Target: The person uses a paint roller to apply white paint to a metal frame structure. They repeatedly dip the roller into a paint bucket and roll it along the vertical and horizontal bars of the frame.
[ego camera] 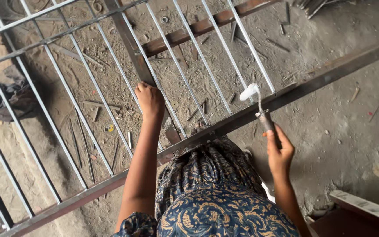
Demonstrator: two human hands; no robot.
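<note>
**Brush at the frame rail, other hand steadying a bar**

While gripping a small paint brush (259,105) by its dark handle, right hand (279,151) hovering just off the long flat rail (312,83) of a metal grille frame (66,101), fingers wrapped fully round the handle, so a closed grip holding the brush. White bristle tip pointing toward 11 o'clock from that hand, reaching the rail's upper edge where the thin vertical rods (224,48) are joining it; whether actually touching the metal, hard to tell. Rail's long axis running from 8 o'clock up to 2 o'clock across the view, crossing between the two hands. Right hand clearly nearer the brush tip and that stretch of rail.

Left hand (150,100) lying well apart at 9 o'clock from the brush, curled over a rusty upright bar (130,41) in the middle of the grille, closed on it and bracing. Patterned blue and tan garment (216,188) filling the 6 o'clock edge. Dusty floor (338,118) beneath, littered with metal offcuts (99,104) and a dark cloth heap (9,101) at 9 o'clock.
</note>
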